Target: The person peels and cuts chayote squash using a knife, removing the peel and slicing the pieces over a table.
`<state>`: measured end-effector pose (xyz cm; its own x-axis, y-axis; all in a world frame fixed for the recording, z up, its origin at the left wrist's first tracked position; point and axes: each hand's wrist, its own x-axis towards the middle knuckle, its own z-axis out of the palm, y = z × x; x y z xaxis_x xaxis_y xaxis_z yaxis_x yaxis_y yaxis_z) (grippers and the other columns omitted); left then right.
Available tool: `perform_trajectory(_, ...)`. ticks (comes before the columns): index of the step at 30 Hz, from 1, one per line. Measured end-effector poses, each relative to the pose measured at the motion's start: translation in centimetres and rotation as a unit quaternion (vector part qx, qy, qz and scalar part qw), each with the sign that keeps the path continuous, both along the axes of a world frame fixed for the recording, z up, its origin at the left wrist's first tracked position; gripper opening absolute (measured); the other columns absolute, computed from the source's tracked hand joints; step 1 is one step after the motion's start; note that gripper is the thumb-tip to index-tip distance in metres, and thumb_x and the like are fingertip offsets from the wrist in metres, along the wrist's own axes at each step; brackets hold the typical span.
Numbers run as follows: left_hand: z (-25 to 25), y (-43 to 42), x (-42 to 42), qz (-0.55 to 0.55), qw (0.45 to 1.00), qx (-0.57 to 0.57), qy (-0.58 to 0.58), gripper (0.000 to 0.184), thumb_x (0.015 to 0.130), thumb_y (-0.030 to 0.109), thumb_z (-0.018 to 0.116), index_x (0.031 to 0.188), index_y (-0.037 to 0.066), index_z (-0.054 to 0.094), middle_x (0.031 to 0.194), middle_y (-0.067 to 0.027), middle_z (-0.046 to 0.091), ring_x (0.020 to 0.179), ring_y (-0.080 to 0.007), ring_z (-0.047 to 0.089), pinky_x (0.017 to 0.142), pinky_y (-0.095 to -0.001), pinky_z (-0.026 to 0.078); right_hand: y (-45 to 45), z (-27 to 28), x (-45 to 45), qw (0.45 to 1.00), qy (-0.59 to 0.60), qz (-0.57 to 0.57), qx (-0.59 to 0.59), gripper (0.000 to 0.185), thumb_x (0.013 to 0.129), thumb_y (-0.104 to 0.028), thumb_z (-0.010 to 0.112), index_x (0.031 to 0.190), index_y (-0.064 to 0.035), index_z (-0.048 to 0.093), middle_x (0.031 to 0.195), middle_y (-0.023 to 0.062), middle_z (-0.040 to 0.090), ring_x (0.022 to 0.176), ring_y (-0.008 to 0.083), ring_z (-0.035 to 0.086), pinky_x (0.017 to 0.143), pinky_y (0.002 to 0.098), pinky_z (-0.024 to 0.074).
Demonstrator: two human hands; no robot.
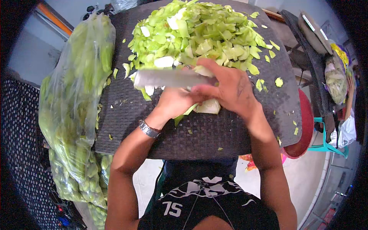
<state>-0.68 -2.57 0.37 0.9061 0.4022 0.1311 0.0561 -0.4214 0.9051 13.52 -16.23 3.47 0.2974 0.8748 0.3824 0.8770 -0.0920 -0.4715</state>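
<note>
A wide knife blade (172, 78), smeared by motion, reaches leftward across both hands. My right hand (230, 86) is closed at the blade's right end, with the handle hidden in it. Behind and below the blade is my left hand (176, 100), with a metal watch at the wrist. Its fingers look curled, but the blade covers most of them and whatever they hold. A pale vegetable piece (202, 71) shows by my right fingers. Under the hands lies a pale green vegetable chunk (209, 106). Just beyond rises a big heap of sliced green vegetable (199, 34).
The dark woven-pattern table (126, 130) carries scattered slices. Along its left side stands a tall clear plastic bag (78, 88) of whole green vegetables, with another filled bag (76, 180) below. A red round container (301, 130) and a teal stool (329, 143) are at right.
</note>
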Motion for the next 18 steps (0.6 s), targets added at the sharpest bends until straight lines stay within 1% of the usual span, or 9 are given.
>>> perform_trajectory(2,1.0,-0.5,-0.1,-0.015,0.996,-0.088,-0.018,0.047,0.077,0.013,0.089,0.115,0.0,0.063,0.101,-0.0073,0.072,0.097,-0.0218,0.071,0.086,-0.0368,0.056,0.2,0.5,1.7,0.997,0.038,-0.064,-0.032,0.058,0.094,-0.061,0.063,0.126,-0.0137,0.061,0.077,0.022,0.069,0.078,0.0426,0.071,0.069,0.0497,0.0545)
perform_trajectory(3,1.1,-0.2,-0.3,-0.036,0.982,-0.185,0.027,0.051,0.076,0.008,0.089,0.118,0.001,0.061,0.101,-0.0074,0.071,0.098,-0.0171,0.069,0.086,-0.0341,0.056,0.0,0.6,2.5,0.992,0.058,-0.099,-0.047,0.053,0.096,-0.06,0.061,0.122,-0.0129,0.062,0.077,0.0225,0.069,0.078,0.0439,0.07,0.069,0.0506,0.0538)
perform_trajectory(5,1.1,0.6,-0.7,-0.052,0.939,-0.337,0.042,0.056,0.076,0.003,0.087,0.124,0.002,0.058,0.103,-0.0071,0.07,0.097,-0.0166,0.069,0.084,-0.0329,0.057,-0.7,-0.6,4.2,0.98,0.112,-0.159,-0.044,0.049,0.099,-0.056,0.058,0.114,-0.0095,0.061,0.077,0.0237,0.068,0.079,0.0456,0.069,0.07,0.0519,0.0524)
perform_trajectory(7,-0.1,0.8,-0.5,-0.052,0.931,-0.359,-0.031,0.063,0.078,-0.004,0.081,0.133,0.003,0.052,0.109,-0.0064,0.068,0.093,-0.0178,0.069,0.075,-0.0328,0.059,-0.8,-0.8,4.0,0.966,0.162,-0.199,-0.043,0.047,0.103,-0.052,0.054,0.106,-0.0052,0.059,0.078,0.0262,0.068,0.081,0.0473,0.069,0.071,0.0527,0.051)
perform_trajectory(10,0.6,1.7,-1.0,-0.06,0.898,-0.435,-0.034,0.06,0.08,-0.005,0.079,0.133,0.004,0.053,0.113,-0.0067,0.067,0.088,-0.0179,0.07,0.07,-0.0334,0.058,-1.1,-0.7,3.4,0.958,0.181,-0.214,-0.061,0.046,0.105,-0.048,0.053,0.107,-0.0026,0.059,0.076,0.0277,0.066,0.079,0.0486,0.067,0.072,0.0533,0.0506)
perform_trajectory(11,0.5,2.1,-1.1,-0.053,0.897,-0.438,-0.016,0.06,0.082,0.0,0.08,0.135,0.005,0.052,0.107,-0.0058,0.067,0.087,-0.0169,0.069,0.066,-0.0318,0.058,-1.1,-1.3,3.8,0.957,0.199,-0.205,-0.048,0.046,0.105,-0.048,0.053,0.107,-0.0024,0.059,0.075,0.0263,0.066,0.073,0.0456,0.066,0.068,0.0512,0.0506)
perform_trajectory(13,0.8,2.4,-1.2,-0.046,0.905,-0.424,-0.01,0.056,0.084,0.002,0.081,0.132,0.005,0.053,0.102,-0.0049,0.068,0.08,-0.0159,0.069,0.061,-0.0299,0.056,-1.0,-2.6,4.6,0.954,0.234,-0.185,-0.024,0.045,0.105,-0.046,0.053,0.108,-0.0021,0.06,0.072,0.0234,0.067,0.06,0.0397,0.065,0.06,0.0472,0.0506)
perform_trajectory(16,2.0,2.9,-1.7,-0.066,0.927,-0.366,0.035,0.048,0.088,0.006,0.08,0.128,0.003,0.055,0.097,-0.0042,0.068,0.069,-0.0141,0.067,0.053,-0.0278,0.054,-1.7,-1.4,5.1,0.881,0.437,-0.175,-0.057,0.049,0.105,-0.05,0.053,0.115,-0.0028,0.061,0.068,0.0168,0.067,0.043,0.0234,0.055,0.045,0.0361,0.0446)
perform_trajectory(18,2.6,2.9,-2.1,-0.061,0.945,-0.313,0.071,0.043,0.089,0.007,0.08,0.125,0.002,0.056,0.094,-0.0042,0.068,0.064,-0.0132,0.066,0.049,-0.0271,0.053,-1.3,-0.3,4.0,0.866,0.477,-0.15,-0.031,0.054,0.105,-0.054,0.052,0.12,-0.0026,0.06,0.068,0.0139,0.066,0.038,0.0151,0.049,0.04,0.0303,0.0384)
